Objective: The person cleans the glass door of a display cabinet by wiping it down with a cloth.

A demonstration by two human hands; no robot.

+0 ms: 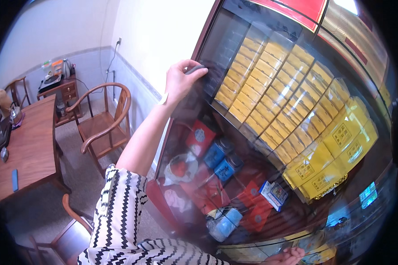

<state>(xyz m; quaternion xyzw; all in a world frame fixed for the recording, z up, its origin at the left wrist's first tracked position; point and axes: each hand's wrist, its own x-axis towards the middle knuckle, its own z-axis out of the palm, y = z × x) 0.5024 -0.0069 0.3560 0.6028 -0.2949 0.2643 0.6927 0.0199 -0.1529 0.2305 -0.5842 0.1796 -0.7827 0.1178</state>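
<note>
My left hand (pixel 184 78) is raised at the left edge of a dark wooden display cabinet (pixel 204 31). Its thumb and fingers pinch a small dark grey flat piece (pixel 195 69); I cannot tell whether this is loose or part of the cabinet. Behind the glass, small yellow boxes (pixel 278 89) stand stacked in rows in clear plastic cases. Yellow packets (pixel 343 132) bearing writing lie beside them. At the bottom edge, my right hand (pixel 287 256) is partly cut off, its fingers loosely curled, and whatever its palm may hold is hidden.
Blue tins (pixel 224 165), red packets (pixel 258 215), a white-and-blue box (pixel 274 195) and a plastic-wrapped light blue item (pixel 226 223) sit on the lower shelf. Left are a wooden armchair (pixel 102 124), a long wooden table (pixel 33 139) and a seated person (pixel 1 102). Glass reflections blur some contents.
</note>
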